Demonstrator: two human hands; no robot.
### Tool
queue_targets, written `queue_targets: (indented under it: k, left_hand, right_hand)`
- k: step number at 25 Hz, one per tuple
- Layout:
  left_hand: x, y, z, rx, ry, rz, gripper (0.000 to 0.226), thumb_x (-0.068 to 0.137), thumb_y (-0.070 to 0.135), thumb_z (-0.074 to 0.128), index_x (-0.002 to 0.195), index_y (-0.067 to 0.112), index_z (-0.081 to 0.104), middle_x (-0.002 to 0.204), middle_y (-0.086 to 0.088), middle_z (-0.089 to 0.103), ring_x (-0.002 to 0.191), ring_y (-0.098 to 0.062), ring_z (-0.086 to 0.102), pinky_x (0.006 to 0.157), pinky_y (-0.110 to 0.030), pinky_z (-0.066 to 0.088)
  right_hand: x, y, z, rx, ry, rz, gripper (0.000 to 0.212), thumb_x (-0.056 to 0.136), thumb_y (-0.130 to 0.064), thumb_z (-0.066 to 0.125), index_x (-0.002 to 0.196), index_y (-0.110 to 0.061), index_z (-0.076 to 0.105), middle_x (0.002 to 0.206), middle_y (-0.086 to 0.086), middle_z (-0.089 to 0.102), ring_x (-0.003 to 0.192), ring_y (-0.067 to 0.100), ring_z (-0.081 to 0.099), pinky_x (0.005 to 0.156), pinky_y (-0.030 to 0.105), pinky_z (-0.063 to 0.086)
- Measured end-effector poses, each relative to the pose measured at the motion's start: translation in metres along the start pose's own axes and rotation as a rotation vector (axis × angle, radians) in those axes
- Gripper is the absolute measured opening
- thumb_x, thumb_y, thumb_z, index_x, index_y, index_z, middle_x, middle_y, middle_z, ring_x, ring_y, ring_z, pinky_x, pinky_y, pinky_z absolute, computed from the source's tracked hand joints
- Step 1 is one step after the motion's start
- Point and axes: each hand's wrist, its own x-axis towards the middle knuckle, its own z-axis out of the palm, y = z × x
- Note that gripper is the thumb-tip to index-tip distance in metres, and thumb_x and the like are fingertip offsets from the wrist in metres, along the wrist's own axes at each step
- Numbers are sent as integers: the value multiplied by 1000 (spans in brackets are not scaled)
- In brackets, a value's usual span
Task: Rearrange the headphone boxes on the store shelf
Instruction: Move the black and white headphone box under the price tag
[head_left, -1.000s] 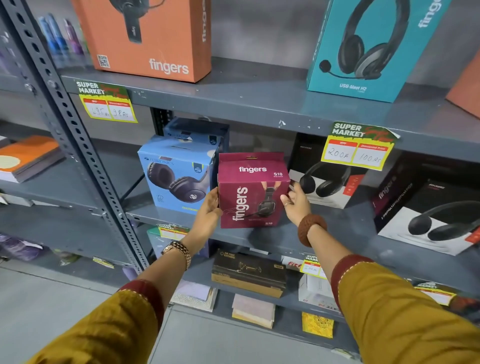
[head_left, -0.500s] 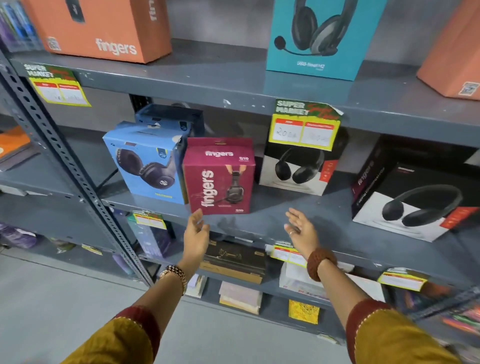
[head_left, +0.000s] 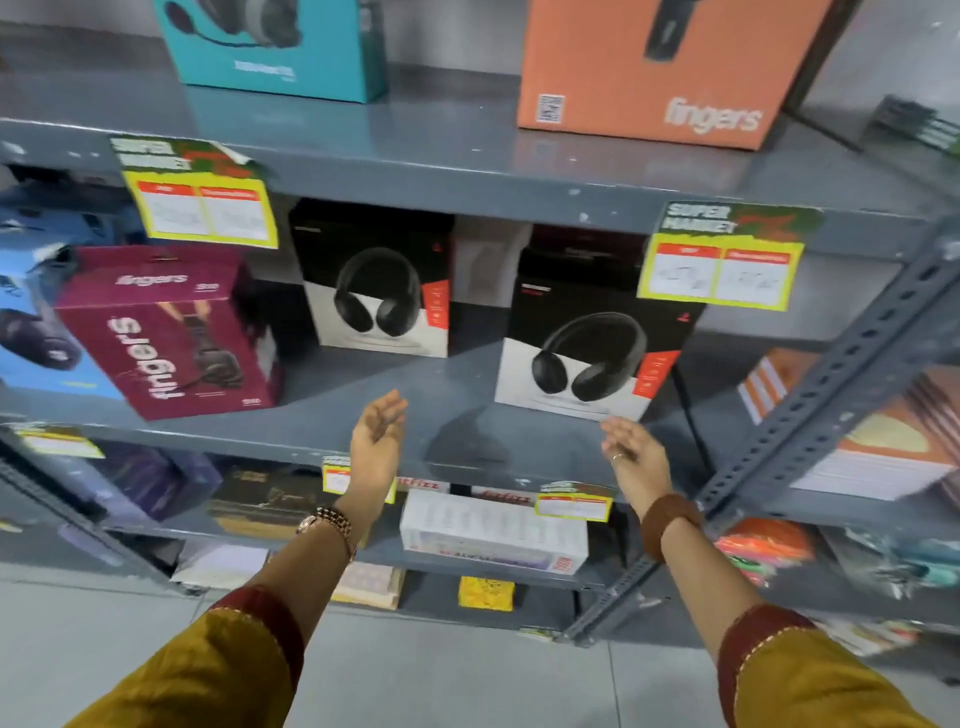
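Head view: maroon headphone box (head_left: 166, 338) now stands released on the middle shelf (head_left: 395, 415), up and well to the left of the left hand (head_left: 376, 441); a second ago both hands clasped its sides, half a second ago they had already let go. Box sits just beside a blue box (head_left: 31, 332) on its far side, apparently touching. Judgement: placement of this box is done, and attention has swung rightward to the next item. Left hand is empty, fingers loosely spread, palm turned inward, hovering at the shelf's front edge. Right hand (head_left: 631, 449) is likewise empty and wide, palm facing the left one, ring visible, just below the nearer black-and-white headphone box (head_left: 587, 338), not touching it. A second black-and-white box (head_left: 379, 291) stands farther back, above the left hand. Both forearms extend forward, roughly parallel, hands apart by about the width of the nearer box. Judgement: pose suits a two-sided grasp of that box next. Yellow price tag (head_left: 719, 265) hangs from the upper shelf edge above the right hand. Frame is motion-blurred.
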Motion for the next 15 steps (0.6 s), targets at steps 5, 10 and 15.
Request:
queue_targets:
  k: [5, 10, 15]
  left_hand:
    - [7, 28, 89, 39, -145, 15, 41, 92, -5, 42, 132, 3, 43, 142, -16, 47, 130, -26, 45, 103, -30, 37]
    - [38, 58, 135, 181, -257, 12, 53, 89, 7, 53, 139, 11, 36, 142, -6, 45, 129, -21, 46, 104, -26, 36]
    - [48, 65, 151, 224, -278, 64, 54, 86, 0, 55, 135, 17, 42, 118, 7, 56, 100, -8, 54, 83, -14, 43]
  right_hand:
    - [47, -22, -53, 188, 157, 70, 54, 86, 6, 54, 135, -3, 35, 142, 19, 43, 111, 18, 47, 99, 30, 41]
    - [79, -41, -57, 181, 63, 17, 70, 84, -16, 64, 143, -17, 25, 146, 6, 39, 130, 17, 40, 102, 29, 34]
    - [91, -41, -52, 30, 19, -7, 45, 85, -33, 60, 126, -22, 46, 122, 3, 61, 109, 20, 60, 101, 45, 46]
